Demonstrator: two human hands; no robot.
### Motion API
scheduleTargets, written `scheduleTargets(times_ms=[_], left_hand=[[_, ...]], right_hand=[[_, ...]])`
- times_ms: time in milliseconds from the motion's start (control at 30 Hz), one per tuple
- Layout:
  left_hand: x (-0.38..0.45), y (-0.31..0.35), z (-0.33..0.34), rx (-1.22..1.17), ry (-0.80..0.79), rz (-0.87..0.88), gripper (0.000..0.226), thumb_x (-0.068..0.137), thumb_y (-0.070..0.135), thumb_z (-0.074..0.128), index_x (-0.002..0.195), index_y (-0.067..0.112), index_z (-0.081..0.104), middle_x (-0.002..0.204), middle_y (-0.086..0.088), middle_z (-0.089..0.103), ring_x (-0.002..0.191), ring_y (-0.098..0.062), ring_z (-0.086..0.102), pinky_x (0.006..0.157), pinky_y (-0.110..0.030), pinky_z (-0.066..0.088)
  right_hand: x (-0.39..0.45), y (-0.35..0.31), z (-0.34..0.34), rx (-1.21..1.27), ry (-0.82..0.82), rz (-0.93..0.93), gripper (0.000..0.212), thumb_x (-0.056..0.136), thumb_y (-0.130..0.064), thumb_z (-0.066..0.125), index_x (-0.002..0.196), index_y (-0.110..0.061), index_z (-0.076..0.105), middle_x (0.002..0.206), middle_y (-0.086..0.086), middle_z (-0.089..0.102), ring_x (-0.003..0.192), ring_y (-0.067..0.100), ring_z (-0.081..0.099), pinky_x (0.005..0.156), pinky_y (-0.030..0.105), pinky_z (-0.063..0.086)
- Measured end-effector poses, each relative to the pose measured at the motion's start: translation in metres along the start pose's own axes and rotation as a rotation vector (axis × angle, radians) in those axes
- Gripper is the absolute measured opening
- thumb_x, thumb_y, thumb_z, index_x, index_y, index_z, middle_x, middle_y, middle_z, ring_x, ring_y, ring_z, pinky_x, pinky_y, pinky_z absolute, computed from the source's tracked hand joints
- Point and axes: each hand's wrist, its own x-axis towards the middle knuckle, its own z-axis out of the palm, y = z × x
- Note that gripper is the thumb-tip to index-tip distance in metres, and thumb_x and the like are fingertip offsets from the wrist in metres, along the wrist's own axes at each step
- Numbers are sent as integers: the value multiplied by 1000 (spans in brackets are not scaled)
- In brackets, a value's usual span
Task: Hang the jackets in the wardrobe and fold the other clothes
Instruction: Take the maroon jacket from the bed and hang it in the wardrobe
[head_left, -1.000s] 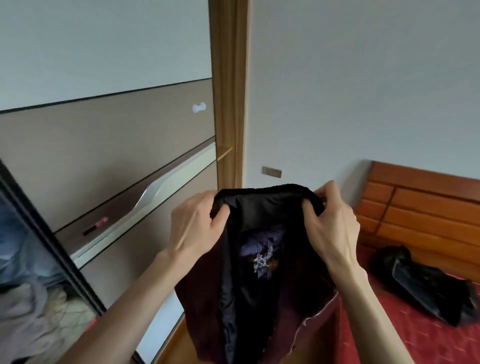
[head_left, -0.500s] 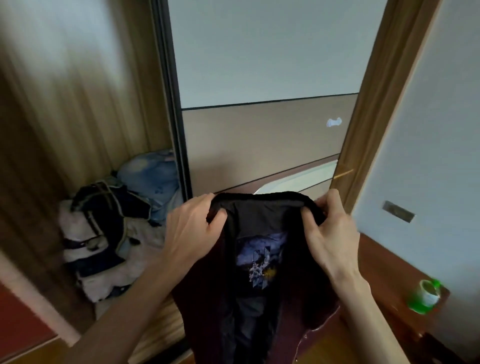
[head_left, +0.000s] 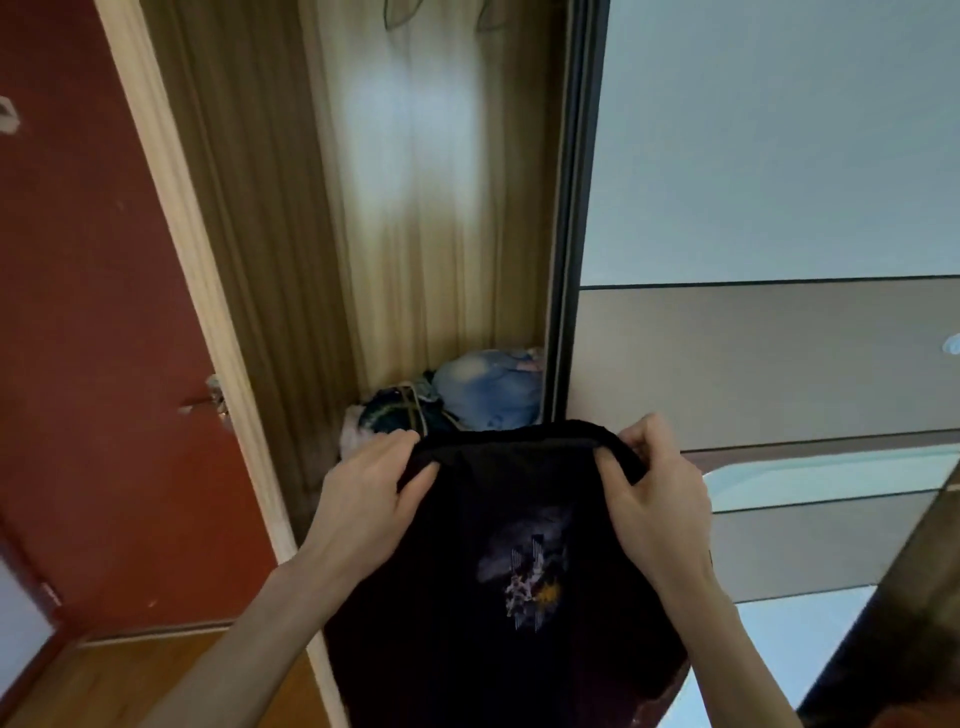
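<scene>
A dark jacket with a black lining and a small label hangs in front of me, held up by its collar. My left hand grips the collar's left end and my right hand grips its right end. Behind it stands the open wardrobe, with bare wooden walls. Two hanger bottoms show at the very top edge. A heap of clothes, blue denim among them, lies on the wardrobe floor.
The wardrobe's sliding door, white above and brown below, fills the right side. A red room door with a metal handle stands to the left. Wooden floor shows at the lower left.
My view has swung left from the bed and wall to the open wardrobe compartment and the red door. Both hands keep the same hold on the jacket collar.
</scene>
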Motion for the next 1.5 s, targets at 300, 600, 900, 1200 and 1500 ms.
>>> scheduleTargets(times_ms=[300,600,900,1200,1500], left_hand=[[40,-65,-48,-135,142,-56,60,102,64,38,111,16,71,88,10,72,81,-5,69,71,-19,46],[112,-101,-83,-65,303,-11,60,102,62,44,106,12,77,67,22,58,62,6,58,58,-9,37],[179,-112,-90,68,379,-153,57,95,66,37,97,23,74,56,8,59,58,-18,67,49,-33,48],[226,-121,-66,89,407,-153,50,94,67,36,94,27,66,58,14,54,65,-16,69,53,-33,46],[274,-125,-54,166,468,-72,51,96,58,44,96,15,72,58,23,38,58,-21,68,49,-28,37]], right_hand=[[41,-65,62,149,-28,-132,22,94,-23,69,88,-25,48,57,5,57,45,18,49,56,41,46],[95,-123,98,157,38,-157,22,93,-23,70,86,-26,49,62,7,59,45,17,47,58,43,48],[161,-151,107,-61,8,-236,27,89,-42,73,93,-29,49,69,-8,64,59,11,57,56,30,45],[225,-144,120,-272,-211,-277,26,91,-54,67,96,-34,51,85,-17,65,79,3,61,68,23,48],[290,-159,128,-171,-529,-287,27,89,-62,69,106,-41,64,100,-18,67,92,0,64,84,28,54]])
